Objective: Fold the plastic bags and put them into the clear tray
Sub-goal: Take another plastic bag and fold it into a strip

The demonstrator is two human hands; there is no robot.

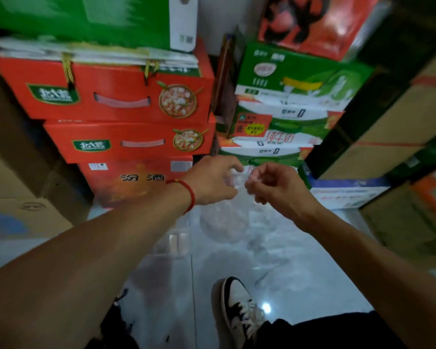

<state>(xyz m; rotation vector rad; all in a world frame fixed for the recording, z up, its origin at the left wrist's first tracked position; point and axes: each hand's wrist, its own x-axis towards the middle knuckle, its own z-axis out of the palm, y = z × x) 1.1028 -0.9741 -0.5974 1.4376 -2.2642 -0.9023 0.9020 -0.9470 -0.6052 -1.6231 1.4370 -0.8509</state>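
Stacks of boxes fill the far side: red boxes (126, 96) on the left, green and white boxes (287, 102) in the middle, brown cartons (393, 127) on the right. Below them is a pale, shiny floor (312, 285).

Two bare forearms reach forward over the floor. The left wrist has a red string (188, 193) around it. Near the bottom edge a black and white shoe (239, 306) stands on the floor.

The clear bag (227, 220) hangs in the air between the hands, in front of the lowest boxes and above the floor. It is thin and blurred, so its edges are hard to follow.

The left hand (212, 180) holds the top of the bag; its fingers (234, 166) are curled onto the plastic. The right hand (275, 187) is just beside it, and its curled fingers (253, 181) pinch the same top edge. The two hands are almost touching each other.
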